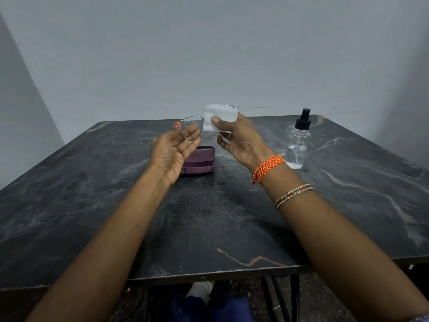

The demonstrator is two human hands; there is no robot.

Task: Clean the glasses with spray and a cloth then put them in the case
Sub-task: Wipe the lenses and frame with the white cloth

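Thin wire-framed glasses (pixel 190 126) are held up above the table's middle. My left hand (pixel 173 151) holds the left lens rim, which carries small droplets, between thumb and fingers. My right hand (pixel 239 138) pinches a folded white cloth (pixel 219 117) around the right lens, thumb on the near side. One temple arm (pixel 257 108) sticks out to the right past the cloth. A purple glasses case (pixel 199 162) lies closed on the table below my hands. The clear spray bottle (pixel 297 142) with a black nozzle stands upright to the right.
The dark marbled table (pixel 209 217) fills the view, with its near edge at the bottom. A plain grey wall stands behind it. My knees and the table's legs show beneath the near edge.
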